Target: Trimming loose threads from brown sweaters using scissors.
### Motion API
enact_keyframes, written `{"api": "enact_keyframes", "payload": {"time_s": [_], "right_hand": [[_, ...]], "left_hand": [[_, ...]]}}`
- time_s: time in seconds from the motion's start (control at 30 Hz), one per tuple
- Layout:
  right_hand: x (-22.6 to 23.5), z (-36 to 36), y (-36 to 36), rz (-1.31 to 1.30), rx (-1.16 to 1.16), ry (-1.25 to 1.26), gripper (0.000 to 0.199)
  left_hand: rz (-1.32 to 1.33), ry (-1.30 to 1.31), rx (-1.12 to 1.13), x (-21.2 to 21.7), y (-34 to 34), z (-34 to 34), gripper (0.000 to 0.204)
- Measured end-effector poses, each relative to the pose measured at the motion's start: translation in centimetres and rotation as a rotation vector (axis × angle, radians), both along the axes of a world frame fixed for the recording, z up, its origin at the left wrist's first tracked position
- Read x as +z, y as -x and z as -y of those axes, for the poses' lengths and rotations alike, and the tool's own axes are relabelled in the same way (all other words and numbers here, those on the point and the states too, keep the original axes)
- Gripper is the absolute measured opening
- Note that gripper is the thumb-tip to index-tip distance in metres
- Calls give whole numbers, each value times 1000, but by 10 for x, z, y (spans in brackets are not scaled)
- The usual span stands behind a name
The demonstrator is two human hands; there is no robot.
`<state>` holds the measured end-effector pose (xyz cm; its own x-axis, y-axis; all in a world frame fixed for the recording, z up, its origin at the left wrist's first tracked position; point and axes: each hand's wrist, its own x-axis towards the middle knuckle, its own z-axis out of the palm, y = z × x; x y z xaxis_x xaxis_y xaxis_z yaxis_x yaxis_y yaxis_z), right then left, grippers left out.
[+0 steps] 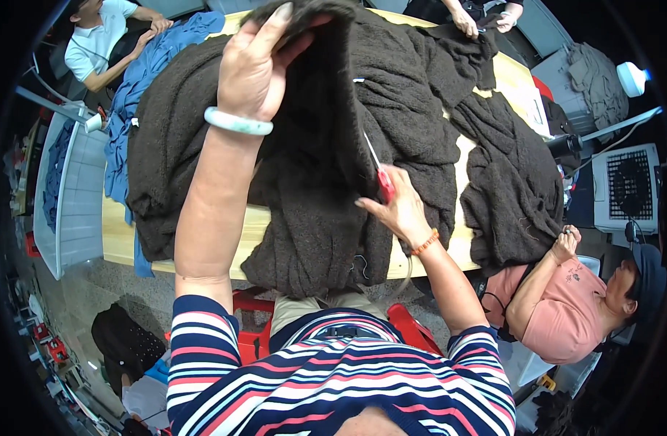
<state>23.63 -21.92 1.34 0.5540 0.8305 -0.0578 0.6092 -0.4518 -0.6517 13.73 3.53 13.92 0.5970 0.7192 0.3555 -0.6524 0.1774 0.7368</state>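
My left hand (252, 76), raised at the top centre, is closed on the edge of a dark brown fuzzy knit garment (304, 243). The cloth hangs from it in a tall fold and spreads down to the table's near edge. In my right hand (402, 211) is a red-handled cutting tool (385, 184), which looks like small scissors. Its thin metal blades point up and away, against the right edge of the lifted cloth. Whether the blades are apart cannot be made out. Loose pale threads (360, 267) lie on the garment's lower part.
More brown knit garments (511, 182) cover the wooden table (257, 232), with blue cloth (137, 109) along its left edge. Co-workers sit at the far left (101, 43), far right (486, 18) and near right (559, 312). A lamp (631, 78) stands at right.
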Motion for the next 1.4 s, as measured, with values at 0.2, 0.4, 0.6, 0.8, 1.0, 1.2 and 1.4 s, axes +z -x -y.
{"api": "enact_keyframes", "payload": {"time_s": [0.2,0.4,0.6,0.8,1.0,1.2,1.4], "right_hand": [[-3,-74,-38,-169,-101,-55,59],[87,-71,-21,-975,75,-339,38],[116,-16,-84,-1164,-240,-526,25],[93,-13,-68,-1200,-241,-472,20],[136,-23,-58,-1155,-141,-502,22],[179,-16,-59,-1098,-113,-606,29],[217,-7,-51,-898,97,-709,41]], "left_hand": [[11,36,-238,38,-56,28,15],[40,-145,-338,58,-111,3,19],[-338,-698,355,0,-12,49,23],[-839,-962,123,-163,46,146,80],[-810,-1108,312,-224,18,134,72],[-620,-1194,408,-194,34,103,69],[-945,-1041,136,-195,-1,110,93]]}}
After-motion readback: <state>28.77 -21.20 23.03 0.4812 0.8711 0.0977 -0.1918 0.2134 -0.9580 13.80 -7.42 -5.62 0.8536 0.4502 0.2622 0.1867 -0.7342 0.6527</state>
